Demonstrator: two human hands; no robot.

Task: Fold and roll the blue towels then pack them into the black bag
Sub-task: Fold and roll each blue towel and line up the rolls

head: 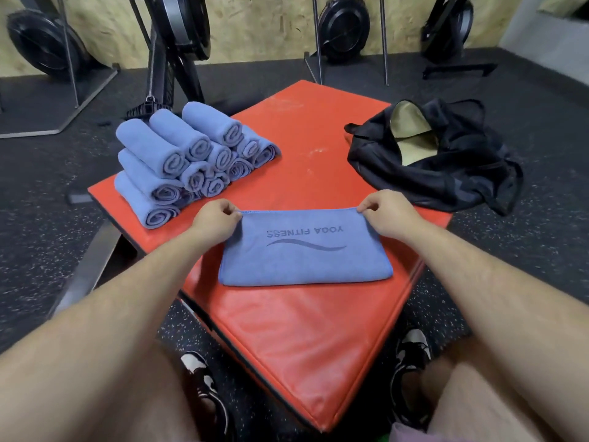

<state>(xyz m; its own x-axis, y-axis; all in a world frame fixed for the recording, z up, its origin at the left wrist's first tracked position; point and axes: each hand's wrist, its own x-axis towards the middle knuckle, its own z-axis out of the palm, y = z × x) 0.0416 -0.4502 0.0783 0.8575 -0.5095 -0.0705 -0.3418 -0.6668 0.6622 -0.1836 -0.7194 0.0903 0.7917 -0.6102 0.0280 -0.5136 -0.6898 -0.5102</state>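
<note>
head: l grip (pixel 214 218) & r grip (pixel 387 212) pinch far corners of folded towel (pixel 306 260); bag (pixel 446 177) inside partly hidden.

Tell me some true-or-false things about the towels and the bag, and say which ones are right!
1. The left hand and the right hand each pinch a far corner of the flat towel. True.
2. The black bag is zipped shut. False: it lies open, and its pale lining shows.
3. The rolled towels sit stacked in a pile on the red pad. True.
4. The flat towel is plain, with nothing printed on it. False: it reads YOGA FITNESS above a wavy line.
5. Some rolled towels are already in the black bag. False: none shows in its opening; they are all in the pile on the pad.
</note>
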